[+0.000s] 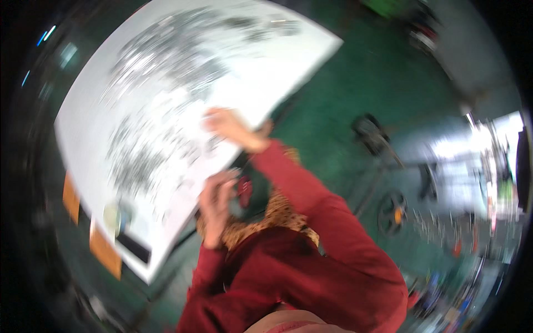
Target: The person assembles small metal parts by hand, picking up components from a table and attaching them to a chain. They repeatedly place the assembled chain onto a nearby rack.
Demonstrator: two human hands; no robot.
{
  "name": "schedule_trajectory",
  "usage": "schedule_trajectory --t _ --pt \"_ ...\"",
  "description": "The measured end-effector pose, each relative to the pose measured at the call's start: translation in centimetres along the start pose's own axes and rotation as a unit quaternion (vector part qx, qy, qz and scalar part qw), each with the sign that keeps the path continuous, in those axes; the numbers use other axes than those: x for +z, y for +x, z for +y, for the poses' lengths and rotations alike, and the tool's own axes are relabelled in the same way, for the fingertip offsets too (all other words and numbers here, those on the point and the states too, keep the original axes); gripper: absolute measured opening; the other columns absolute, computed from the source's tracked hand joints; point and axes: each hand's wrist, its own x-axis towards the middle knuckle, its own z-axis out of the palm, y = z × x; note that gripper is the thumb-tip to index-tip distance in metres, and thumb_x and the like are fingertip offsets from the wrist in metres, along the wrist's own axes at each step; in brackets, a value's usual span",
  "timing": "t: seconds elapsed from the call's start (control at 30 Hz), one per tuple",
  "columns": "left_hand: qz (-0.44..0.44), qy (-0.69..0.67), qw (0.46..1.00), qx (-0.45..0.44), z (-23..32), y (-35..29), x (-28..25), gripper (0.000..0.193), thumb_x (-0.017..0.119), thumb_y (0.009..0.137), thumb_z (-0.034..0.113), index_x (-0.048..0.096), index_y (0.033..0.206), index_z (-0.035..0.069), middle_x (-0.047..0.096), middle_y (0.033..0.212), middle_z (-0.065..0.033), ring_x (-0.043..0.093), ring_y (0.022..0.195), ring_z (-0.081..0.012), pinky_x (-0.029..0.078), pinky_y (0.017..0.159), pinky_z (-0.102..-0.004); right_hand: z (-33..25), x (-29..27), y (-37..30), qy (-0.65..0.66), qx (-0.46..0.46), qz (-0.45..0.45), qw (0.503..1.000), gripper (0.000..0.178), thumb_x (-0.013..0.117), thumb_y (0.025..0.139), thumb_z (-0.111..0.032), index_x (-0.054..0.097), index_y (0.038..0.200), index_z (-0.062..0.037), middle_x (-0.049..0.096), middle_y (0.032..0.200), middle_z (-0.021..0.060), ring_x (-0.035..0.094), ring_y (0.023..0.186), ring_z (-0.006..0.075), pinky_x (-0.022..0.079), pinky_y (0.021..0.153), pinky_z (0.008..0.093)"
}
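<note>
The head camera is looking down on a white table, and motion blur is smearing much of what is lying on it. The right hand is hovering or resting over the table just inside the middle of its near edge; its fingers are curling inward, and whether they are grasping anything I cannot tell. The left hand is hanging just outside the near edge, closer to the near-left corner, its fingers half bent and apart; I cannot tell whether something small is sitting between them. Small dark pieces are lying loosely clustered toward the table's left edge, a few straggling close to the right hand, while a larger spread of them is covering the middle and reaching toward the far edge. Near the near-left corner, a black flat bar is lying beside a pale round container. Two orange panels are showing along the left edge. Red sleeves are covering both forearms, spotted trousers are showing below the near edge, and a red shoe is standing out against the green floor.
</note>
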Motion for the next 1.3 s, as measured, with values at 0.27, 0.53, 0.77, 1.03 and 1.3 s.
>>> schedule_trajectory --t 0.27,0.53,0.77,1.03,1.3 --pt "0.002 -0.045 0.998 0.04 -4.6 -1.9 -1.1 0.012 0.053 0.092 0.008 0.052 0.099 -0.002 0.059 0.098 -0.0127 0.057 0.09 -0.018 0.046 0.085 -0.0319 1.5 10.4 10.4 -0.272 0.103 0.144 0.946 0.034 0.065 0.063 -0.008 0.059 0.09 0.0103 0.059 0.089 0.0218 0.054 0.093 0.04 0.045 0.069 0.0471" --pt "-0.052 0.024 0.997 0.048 -3.3 -2.6 -2.0 0.009 0.049 0.094 0.005 0.05 0.099 -0.001 0.059 0.101 -0.0153 0.056 0.097 -0.0217 0.044 0.09 -0.034 -0.7 5.5 6.2 0.082 0.184 0.173 0.964 0.04 0.046 0.075 0.01 0.042 0.114 0.0044 0.059 0.09 0.0257 0.063 0.084 0.0359 0.052 0.065 0.0407" --pt "-0.052 0.001 0.998 0.045 -3.2 -1.7 -1.0 0.011 0.049 0.094 0.008 0.052 0.1 -0.001 0.06 0.093 -0.0113 0.056 0.084 -0.0162 0.045 0.082 -0.0312 -8.7 -0.8 -5.8 0.227 0.111 0.147 0.956 0.038 0.052 0.074 0.004 0.043 0.111 0.0042 0.058 0.061 0.0128 0.064 0.052 0.0214 0.048 0.05 0.0337" --pt "-0.052 0.182 0.979 0.079 -3.8 1.5 -2.1 0.014 0.052 0.091 0.008 0.059 0.098 -0.003 0.063 0.093 -0.0134 0.059 0.085 -0.0207 0.047 0.078 -0.0311 -17.2 -5.1 -10.9 0.123 0.141 0.125 0.974 0.028 0.064 0.074 -0.002 0.061 0.102 -0.0022 0.066 0.075 0.0107 0.062 0.065 0.0119 0.048 0.056 0.0273" --pt "-0.05 0.114 0.978 0.166 -0.5 1.7 -2.1 0.007 0.062 0.082 0.011 0.058 0.086 0.006 0.061 0.079 -0.0095 0.06 0.073 -0.0287 0.047 0.067 -0.0361 -16.1 -2.8 -10.6 0.265 0.201 0.182 0.925 0.036 0.063 0.079 0.01 0.056 0.114 0.0046 0.059 0.091 0.0099 0.062 0.071 0.014 0.053 0.061 0.0229"
